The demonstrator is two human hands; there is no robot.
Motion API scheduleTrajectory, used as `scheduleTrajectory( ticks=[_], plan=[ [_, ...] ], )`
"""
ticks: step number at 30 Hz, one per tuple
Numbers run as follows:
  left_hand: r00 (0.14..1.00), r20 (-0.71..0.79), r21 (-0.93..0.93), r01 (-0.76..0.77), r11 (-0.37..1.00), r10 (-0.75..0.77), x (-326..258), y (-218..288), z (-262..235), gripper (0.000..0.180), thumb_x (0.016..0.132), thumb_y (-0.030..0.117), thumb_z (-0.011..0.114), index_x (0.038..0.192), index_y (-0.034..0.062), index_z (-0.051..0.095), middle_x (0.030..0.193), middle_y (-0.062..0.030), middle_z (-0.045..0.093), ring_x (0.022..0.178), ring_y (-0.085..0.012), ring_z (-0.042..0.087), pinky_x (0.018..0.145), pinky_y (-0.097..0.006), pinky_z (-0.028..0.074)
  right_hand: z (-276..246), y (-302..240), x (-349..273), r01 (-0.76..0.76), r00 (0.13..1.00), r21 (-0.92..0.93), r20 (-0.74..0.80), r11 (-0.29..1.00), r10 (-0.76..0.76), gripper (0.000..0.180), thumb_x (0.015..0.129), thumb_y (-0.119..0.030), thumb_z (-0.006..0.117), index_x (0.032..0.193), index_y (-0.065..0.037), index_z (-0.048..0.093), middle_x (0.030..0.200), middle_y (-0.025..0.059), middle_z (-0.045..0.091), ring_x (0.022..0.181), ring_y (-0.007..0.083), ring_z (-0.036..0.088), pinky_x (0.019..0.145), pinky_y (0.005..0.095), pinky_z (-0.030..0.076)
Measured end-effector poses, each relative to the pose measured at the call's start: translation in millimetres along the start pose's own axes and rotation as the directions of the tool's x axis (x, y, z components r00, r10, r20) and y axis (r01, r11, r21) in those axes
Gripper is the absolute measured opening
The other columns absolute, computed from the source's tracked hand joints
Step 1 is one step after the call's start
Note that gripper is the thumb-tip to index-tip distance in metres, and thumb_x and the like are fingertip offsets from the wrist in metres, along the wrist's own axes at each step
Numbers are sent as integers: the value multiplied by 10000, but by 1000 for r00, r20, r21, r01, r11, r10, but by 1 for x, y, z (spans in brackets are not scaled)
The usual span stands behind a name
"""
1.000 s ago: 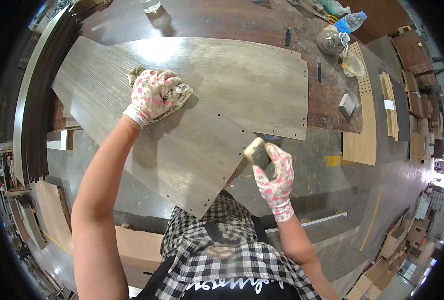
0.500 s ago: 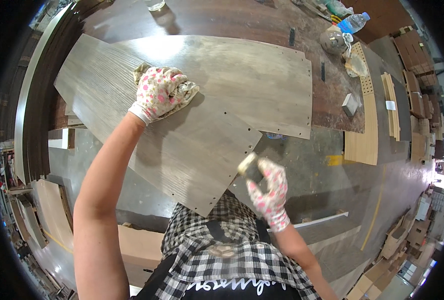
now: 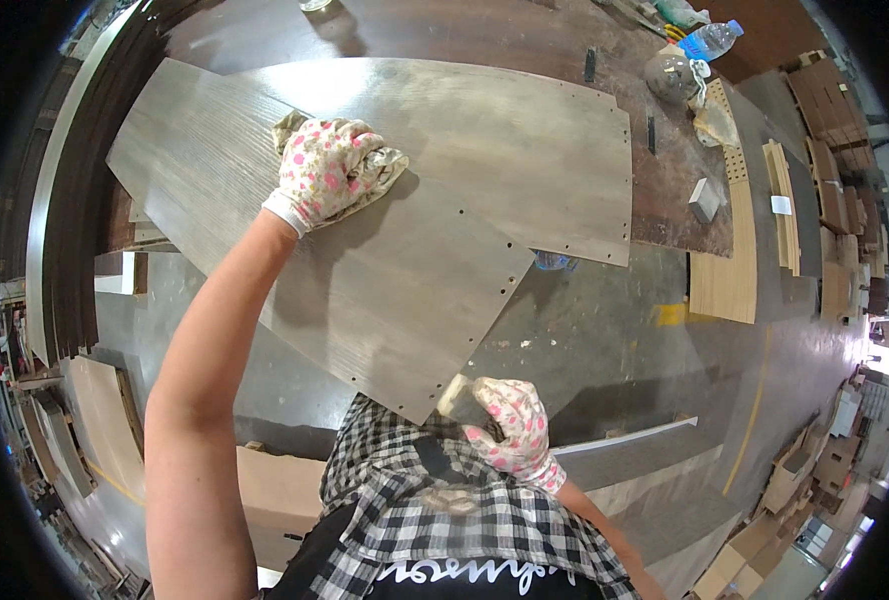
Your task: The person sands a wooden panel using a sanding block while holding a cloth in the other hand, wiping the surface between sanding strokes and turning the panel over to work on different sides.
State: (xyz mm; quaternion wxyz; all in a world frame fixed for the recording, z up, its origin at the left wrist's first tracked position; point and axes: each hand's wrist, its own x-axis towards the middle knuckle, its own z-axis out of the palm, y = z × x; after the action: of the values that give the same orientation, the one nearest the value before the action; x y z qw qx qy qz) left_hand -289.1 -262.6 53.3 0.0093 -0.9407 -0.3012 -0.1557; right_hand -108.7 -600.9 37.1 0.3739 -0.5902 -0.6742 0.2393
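Note:
A large grey wood-grain panel (image 3: 395,270) with rows of small holes lies across the dark workbench (image 3: 485,35) and overhangs it toward me. My left hand (image 3: 330,170), in a floral glove, presses a crumpled beige cloth (image 3: 380,165) flat on the panel's upper part. My right hand (image 3: 510,430), gloved the same way, is closed on a small pale block (image 3: 455,392) held against the panel's near corner edge.
A second grey panel (image 3: 525,150) lies under the first toward the right. A plastic bottle (image 3: 710,40), a round grey object (image 3: 670,75) and a small block (image 3: 705,198) sit at the bench's right end. Perforated boards (image 3: 730,250) and stacked wood lie on the floor to the right.
My right hand has slid the pale block down along the panel's right edge toward the near corner. My left hand has stayed pressed on the cloth.

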Motion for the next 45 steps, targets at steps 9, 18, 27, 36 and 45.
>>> scheduleTrajectory(
  ticks=[9,18,27,36,45],
  plan=[
    [999,31,-34,18,999,-17,-1,-2,4,275,778,284,624,998,123,658,1009,-42,637,949,-237,591,832,-378,445,14,-12,-13,-49,999,-38,17,998,50,479,763,-265,697,1173,-51,568,1156,123,576,1070,293,526,936,408,425],
    [1000,-29,5,7,1000,-7,-1,-1,4,256,790,298,612,965,119,668,981,-47,644,917,-240,599,825,-370,448,22,-25,-30,46,998,3,48,999,-46,515,706,-207,739,1175,-66,582,1143,87,590,1042,277,548,888,405,455],
    [999,32,-13,32,999,-31,1,1,0,239,804,285,601,947,107,669,969,-58,645,918,-251,595,825,-383,439,15,-26,-20,3,1000,-40,7,999,-3,445,732,-218,706,1134,-53,607,1096,99,615,982,281,581,884,401,461],
    [998,38,-26,48,998,-47,2,5,-2,227,791,250,598,934,88,670,967,-63,647,918,-258,593,843,-388,424,-29,28,38,-92,952,-177,-305,980,34,468,668,-72,727,1112,-36,583,1097,134,603,973,314,570,849,394,470],
    [997,38,-21,66,998,-65,0,5,-1,214,805,247,595,942,96,663,983,-70,638,938,-262,583,843,-392,417,-18,50,59,-143,920,-96,-379,985,97,481,696,-152,733,1136,-45,571,1123,130,591,1002,304,557,882,413,450]
  ],
)
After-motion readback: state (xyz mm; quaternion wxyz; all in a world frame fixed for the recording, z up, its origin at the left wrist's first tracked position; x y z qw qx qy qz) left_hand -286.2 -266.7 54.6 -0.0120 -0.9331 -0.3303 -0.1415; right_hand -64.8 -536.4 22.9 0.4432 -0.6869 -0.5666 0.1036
